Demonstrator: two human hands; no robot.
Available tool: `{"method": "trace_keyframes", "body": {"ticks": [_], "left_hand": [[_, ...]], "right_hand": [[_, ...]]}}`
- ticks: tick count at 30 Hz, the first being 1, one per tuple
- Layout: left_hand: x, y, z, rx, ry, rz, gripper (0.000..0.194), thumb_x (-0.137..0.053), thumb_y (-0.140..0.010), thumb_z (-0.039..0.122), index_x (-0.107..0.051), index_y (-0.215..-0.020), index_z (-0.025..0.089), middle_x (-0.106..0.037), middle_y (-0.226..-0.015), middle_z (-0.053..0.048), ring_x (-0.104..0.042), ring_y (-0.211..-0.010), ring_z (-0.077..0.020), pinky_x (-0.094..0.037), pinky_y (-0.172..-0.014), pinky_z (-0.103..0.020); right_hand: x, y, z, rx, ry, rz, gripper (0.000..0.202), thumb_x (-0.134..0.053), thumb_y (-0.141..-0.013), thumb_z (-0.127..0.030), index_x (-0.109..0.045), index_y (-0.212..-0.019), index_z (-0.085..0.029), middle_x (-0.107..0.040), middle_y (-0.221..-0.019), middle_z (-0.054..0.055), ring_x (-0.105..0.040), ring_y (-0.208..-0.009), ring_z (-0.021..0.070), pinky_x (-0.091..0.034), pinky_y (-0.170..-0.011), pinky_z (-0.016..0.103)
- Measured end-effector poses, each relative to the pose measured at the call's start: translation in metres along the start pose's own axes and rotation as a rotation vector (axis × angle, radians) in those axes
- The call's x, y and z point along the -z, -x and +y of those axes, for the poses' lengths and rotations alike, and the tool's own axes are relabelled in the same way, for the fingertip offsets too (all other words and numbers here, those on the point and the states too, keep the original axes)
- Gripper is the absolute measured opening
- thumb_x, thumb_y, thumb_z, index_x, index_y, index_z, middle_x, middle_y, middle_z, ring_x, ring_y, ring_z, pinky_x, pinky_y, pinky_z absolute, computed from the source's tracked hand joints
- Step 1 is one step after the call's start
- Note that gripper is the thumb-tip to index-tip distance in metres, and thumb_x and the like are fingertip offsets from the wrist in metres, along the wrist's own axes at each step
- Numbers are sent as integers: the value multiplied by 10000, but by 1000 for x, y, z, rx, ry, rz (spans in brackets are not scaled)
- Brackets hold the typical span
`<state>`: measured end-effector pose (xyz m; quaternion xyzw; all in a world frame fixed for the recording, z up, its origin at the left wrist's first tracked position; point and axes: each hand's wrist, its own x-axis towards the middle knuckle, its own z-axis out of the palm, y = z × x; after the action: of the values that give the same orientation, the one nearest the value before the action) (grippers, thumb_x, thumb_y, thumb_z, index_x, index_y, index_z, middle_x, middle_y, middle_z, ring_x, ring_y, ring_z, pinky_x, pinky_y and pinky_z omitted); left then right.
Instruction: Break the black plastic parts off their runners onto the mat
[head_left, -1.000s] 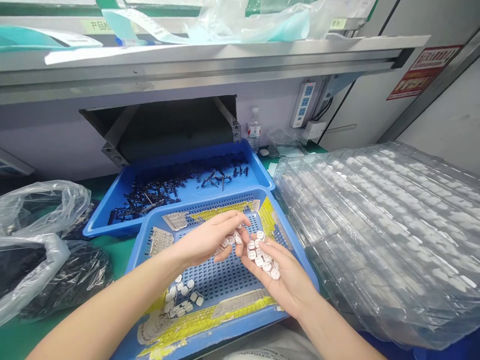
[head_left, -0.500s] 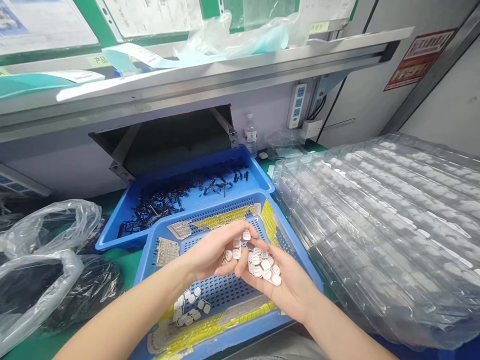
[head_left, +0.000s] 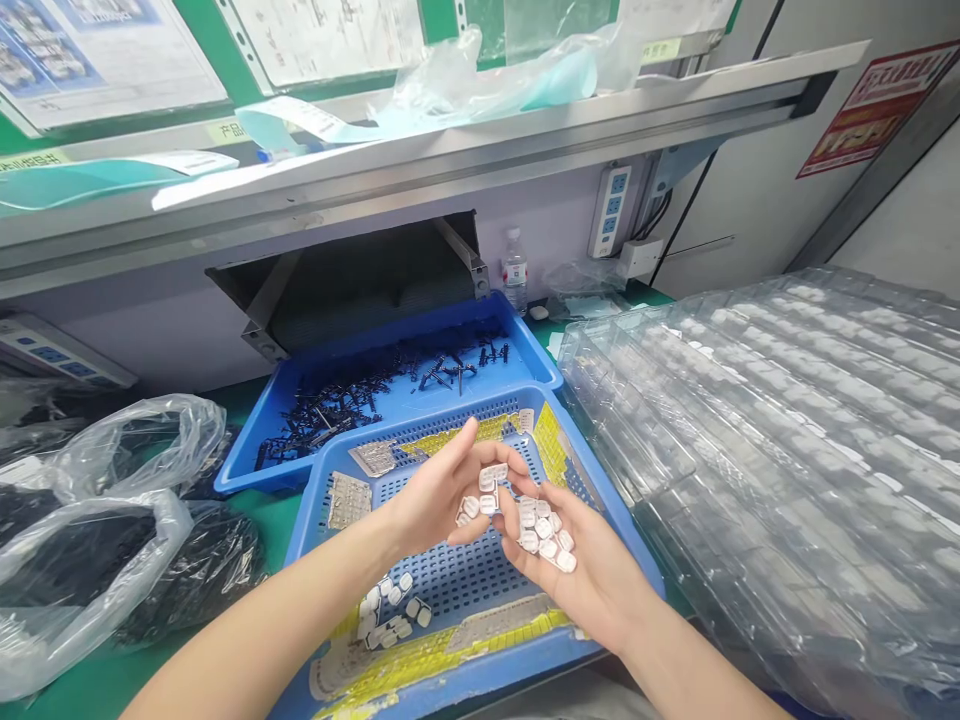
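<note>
Above the perforated blue basket, my left hand is half curled around a few white pieces, its thumb raised. My right hand is cupped palm up beside it, with a heap of small white square pieces in the palm. The fingertips of both hands meet or nearly meet. More white pieces lie in the basket's lower left corner. Yellow and whitish patches line the basket's inner walls.
A blue tray of black parts stands behind the basket. Clear plastic trays of white pieces are stacked at right. Plastic bags with dark contents lie at left. A bottle stands at the back, beneath a metal shelf.
My left thumb has lifted away from the fingers, and the white pieces in that hand show more. The whole view has shifted, so the scene sits slightly further right.
</note>
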<state>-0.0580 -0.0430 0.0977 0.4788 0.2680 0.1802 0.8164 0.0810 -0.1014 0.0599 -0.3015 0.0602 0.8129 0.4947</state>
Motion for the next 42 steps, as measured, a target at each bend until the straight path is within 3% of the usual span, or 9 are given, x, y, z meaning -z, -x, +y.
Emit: {"method": "trace_keyframes", "body": {"ticks": [10,15,20,23,26,30,34,38,42], "left_hand": [[-42,4,4,-277,-929,-16,613,-102,-816,613,-518,-873,166,-509,-873,-56,-457,-788,-156,-394,-742,-294],[-37,6,12,-273,-855,152,631,-80,-802,632,-518,-917,192,-505,-930,-57,-457,-751,-149,-364,-509,-197],[-15,9,6,-84,-703,349,656,-64,-776,661,-500,-901,187,-508,-680,-16,-212,-395,-63,-189,-366,-183],[1,4,-3,32,-672,352,614,-120,-760,674,-498,-867,202,-491,-610,9,-195,-375,-55,-184,-376,-177],[10,-3,-8,129,-684,342,632,-147,-700,722,-514,-839,227,-481,-559,20,-198,-358,-63,-187,-370,-182],[6,-6,-8,181,-757,351,555,-168,-725,683,-537,-790,273,-468,-532,35,-202,-358,-77,-234,-389,-203],[4,-4,-13,47,-923,246,275,-380,-747,571,-523,-732,336,-499,-577,51,-387,-489,-143,-350,-500,-242],[11,4,-14,49,-1069,157,112,-477,-749,446,-528,-774,349,-580,-730,61,-502,-670,-196,-370,-543,-232],[12,27,-2,187,-1192,191,186,-429,-811,426,-544,-838,282,-577,-774,32,-512,-696,-166,-361,-626,-212]], "right_hand": [[4,-2,1,-22,2,-111,225,-400,-809,-148,-511,-617,-109,-530,-574,34,-534,-540,135,-492,-540,267],[4,0,-4,-108,-70,-152,259,-346,-877,-214,-532,-746,-90,-560,-701,81,-569,-605,152,-483,-467,214],[13,22,-10,-193,-153,-182,144,-427,-838,-214,-522,-782,-120,-472,-596,1,-421,-391,62,-196,-241,81],[19,61,-20,-72,-23,-297,108,-524,-816,-237,-531,-815,-129,-466,-636,-3,-406,-404,44,-202,-252,69],[21,106,-43,326,244,-344,160,-593,-798,-295,-534,-826,-149,-453,-619,-16,-356,-381,22,-181,-265,54],[21,134,-104,920,771,52,220,-618,-764,-357,-526,-807,-162,-453,-617,-28,-343,-394,28,-206,-310,85],[32,118,-157,954,1402,478,143,-557,-764,-303,-547,-726,-165,-489,-583,-5,-415,-457,90,-252,-374,149],[46,107,-166,963,1860,471,152,-587,-700,-278,-633,-823,-201,-586,-860,54,-508,-814,237,-385,-705,326],[54,129,-152,875,1907,473,302,-565,-667,-418,-651,-863,-204,-588,-925,83,-497,-879,294,-332,-805,443]]}}
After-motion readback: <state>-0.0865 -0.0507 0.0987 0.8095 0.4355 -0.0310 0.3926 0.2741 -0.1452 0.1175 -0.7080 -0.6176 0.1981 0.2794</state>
